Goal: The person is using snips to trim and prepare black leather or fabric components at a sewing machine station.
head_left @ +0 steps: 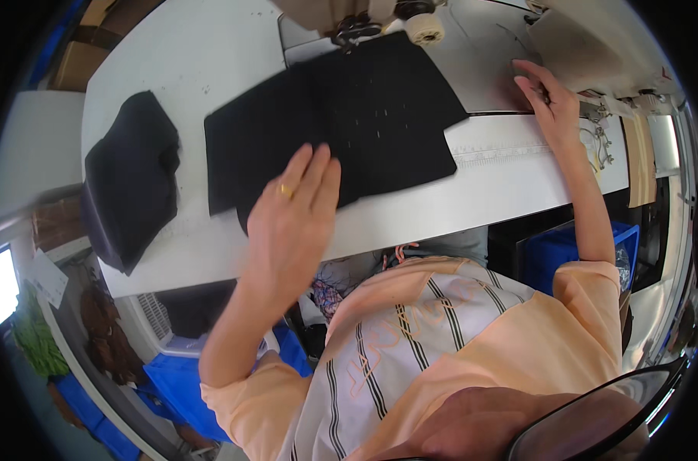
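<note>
A dark flat fabric piece (395, 100) with notched corners lies across the white table and the metal machine plate, its far edge by the sewing machine's foot. Small pale thread bits dot its surface. My left hand (295, 207), a ring on one finger, rests on its near part with the fingers stretched out flat. On the metal plate to the right, my right hand (550, 104) is curled, thumb and forefinger close together. Something small and dark shows inside it, too hidden to name. The right hand is apart from the fabric.
Another folded dark piece (134, 184) lies at the table's left. The sewing machine head (356, 23) with a pale wheel (424, 29) stands at the far side. A ruler strip (502, 151) runs along the white table (410, 211). Blue bins (545, 257) sit below.
</note>
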Available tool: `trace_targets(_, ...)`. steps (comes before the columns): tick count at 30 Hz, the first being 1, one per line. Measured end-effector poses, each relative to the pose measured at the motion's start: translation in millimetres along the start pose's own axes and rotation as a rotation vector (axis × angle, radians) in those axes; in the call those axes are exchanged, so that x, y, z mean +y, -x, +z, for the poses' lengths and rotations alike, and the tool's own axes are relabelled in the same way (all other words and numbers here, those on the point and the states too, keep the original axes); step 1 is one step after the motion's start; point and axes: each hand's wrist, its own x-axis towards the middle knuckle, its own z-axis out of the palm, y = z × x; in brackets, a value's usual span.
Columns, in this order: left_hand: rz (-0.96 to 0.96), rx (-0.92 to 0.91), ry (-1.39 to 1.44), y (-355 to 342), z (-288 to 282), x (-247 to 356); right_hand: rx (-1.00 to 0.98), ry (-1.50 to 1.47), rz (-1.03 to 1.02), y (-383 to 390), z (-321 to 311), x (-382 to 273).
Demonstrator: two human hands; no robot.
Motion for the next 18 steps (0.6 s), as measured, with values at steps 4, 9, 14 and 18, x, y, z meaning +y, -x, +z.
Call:
trace_targets(4, -0.078, -0.043, 0.031, 68.6, -6.1, 29.6, 0.081, 0.140, -0.174, 1.0, -0.6, -11.4)
trace_targets(9, -0.380, 0.101, 0.529, 90.4, -15.7, 25.6, -0.269, -0.181, -0.191, 31.9, 28.1, -109.8)
trace_targets(14, -0.504, 0.244, 0.454, 79.9, -3.7, 11.3, -0.364, -0.159, -0.488, 36.1, 66.9, -155.0)
trace_targets(18, -0.505, 0.242, 0.458, 75.1, -0.2, 5.5, -0.386, 0.030, -0.608, 36.1, 80.2, -172.2)
